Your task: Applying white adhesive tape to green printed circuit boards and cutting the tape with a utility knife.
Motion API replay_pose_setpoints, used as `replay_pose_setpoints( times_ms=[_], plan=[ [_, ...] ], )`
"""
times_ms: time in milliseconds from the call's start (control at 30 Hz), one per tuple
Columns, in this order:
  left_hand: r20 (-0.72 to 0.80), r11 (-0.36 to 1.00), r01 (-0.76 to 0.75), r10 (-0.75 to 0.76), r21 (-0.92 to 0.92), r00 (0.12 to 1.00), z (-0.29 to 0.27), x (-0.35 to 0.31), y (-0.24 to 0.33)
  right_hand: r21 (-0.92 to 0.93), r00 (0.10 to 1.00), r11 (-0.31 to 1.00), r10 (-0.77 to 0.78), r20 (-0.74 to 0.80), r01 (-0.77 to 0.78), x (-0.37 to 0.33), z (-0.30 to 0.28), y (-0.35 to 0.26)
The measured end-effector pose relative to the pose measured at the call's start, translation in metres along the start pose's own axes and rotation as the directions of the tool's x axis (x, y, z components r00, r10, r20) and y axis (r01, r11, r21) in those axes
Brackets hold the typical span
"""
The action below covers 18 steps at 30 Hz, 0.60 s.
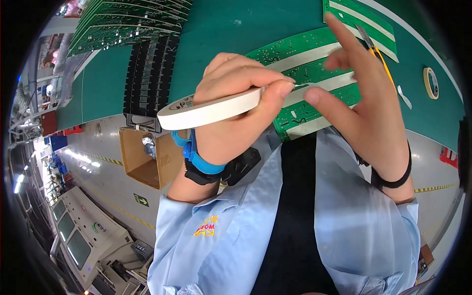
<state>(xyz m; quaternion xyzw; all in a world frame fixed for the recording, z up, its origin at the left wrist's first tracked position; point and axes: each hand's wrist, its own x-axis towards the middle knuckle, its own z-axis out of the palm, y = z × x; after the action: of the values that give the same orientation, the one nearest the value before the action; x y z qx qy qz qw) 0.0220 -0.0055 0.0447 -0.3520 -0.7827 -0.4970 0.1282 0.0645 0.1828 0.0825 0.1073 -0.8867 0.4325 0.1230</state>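
Observation:
My left hand (233,81) grips a roll of white tape (211,115), its thumb and forefinger pinched at the tape's free end. Just to the right, my right hand (376,108) holds nothing. Its fingers are spread and slightly blurred, and the thumb tip comes close to the tape end. Beneath both hands lies a green circuit board panel (285,46) with several pale tape strips across it. Another taped green panel (361,22) lies at the far right. A utility knife (385,66) with a yellow handle is partly hidden behind my right hand.
A second tape roll (431,82) and a white scrap (404,97) lie on the green table (216,29) at the right. Many green boards (128,22) stand in a black slotted rack (150,81) at the left. Below is an open cardboard box (140,160) on the floor.

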Motion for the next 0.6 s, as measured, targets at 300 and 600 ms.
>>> replay_pose_setpoints(
  times_ms=[300, 600],
  plan=[
    [-0.008, 0.995, 0.046, -0.047, -0.091, 0.999, 0.006, 0.002, 0.002, 0.04, 0.987, 0.986, -0.162, 0.013, 0.161, -0.007, 0.012, 0.014],
    [-0.042, 0.99, -0.078, 0.083, 0.12, 0.996, 0.005, 0.004, 0.005, 0.008, 0.982, 0.982, -0.187, -0.036, 0.187, -0.006, 0.011, 0.01]
  ],
)
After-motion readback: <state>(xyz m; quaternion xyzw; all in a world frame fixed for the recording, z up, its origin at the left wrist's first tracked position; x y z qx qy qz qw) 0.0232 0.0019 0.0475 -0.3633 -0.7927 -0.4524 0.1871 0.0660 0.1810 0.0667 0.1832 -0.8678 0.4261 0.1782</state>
